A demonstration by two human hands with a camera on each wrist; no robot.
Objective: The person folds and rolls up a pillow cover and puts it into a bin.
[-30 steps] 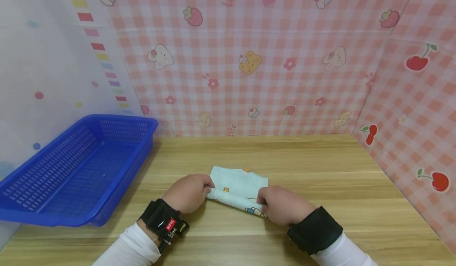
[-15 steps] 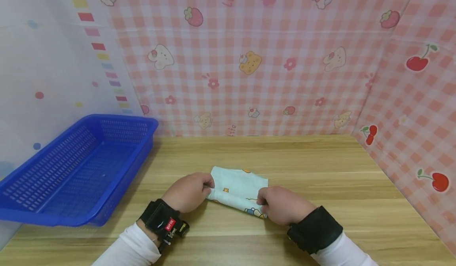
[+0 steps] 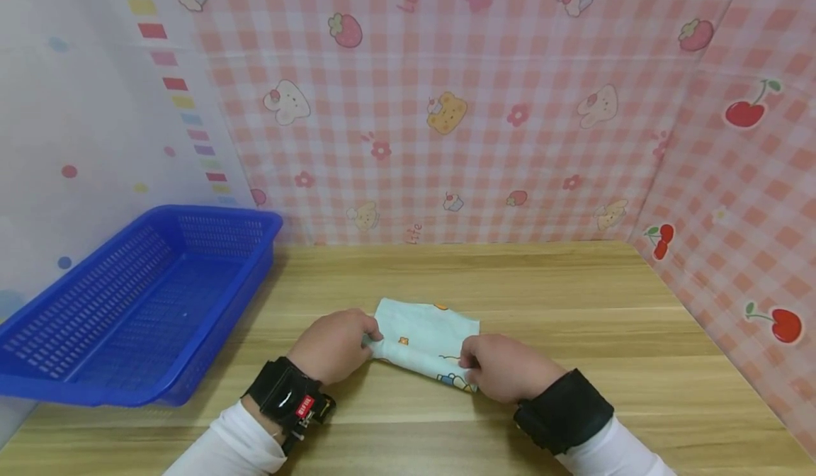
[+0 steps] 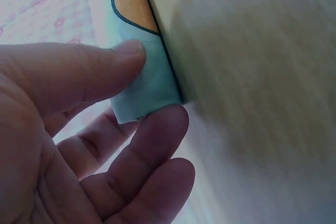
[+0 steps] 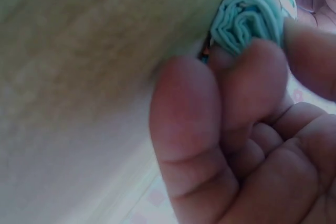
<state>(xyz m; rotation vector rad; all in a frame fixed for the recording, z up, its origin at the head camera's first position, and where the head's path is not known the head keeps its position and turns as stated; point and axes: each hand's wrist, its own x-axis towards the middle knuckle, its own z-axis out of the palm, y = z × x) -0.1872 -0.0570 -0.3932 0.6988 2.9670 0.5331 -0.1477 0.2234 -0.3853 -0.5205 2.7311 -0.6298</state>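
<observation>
A pale mint cloth (image 3: 417, 331) with small cartoon prints lies on the wooden table, its near edge rolled up and its far part flat. At the roll's left end, my left hand (image 3: 333, 347) holds on with thumb and fingers; the left wrist view has the thumb lying on the cloth (image 4: 149, 80) and fingertips curled at its end. My right hand (image 3: 506, 366) pinches the right end. Spiral layers of the rolled cloth (image 5: 247, 22) show in the right wrist view, between thumb and fingers. The cloth's underside is hidden.
A blue plastic basket (image 3: 258, 267) with perforated walls stands on the left, beside the left arm. The wooden table (image 3: 542, 278) meets a pink checked backdrop (image 3: 408, 171) behind and on the right.
The left hand's fingers have shifted slightly left at the cloth's end. The right hand and the cloth look almost the same.
</observation>
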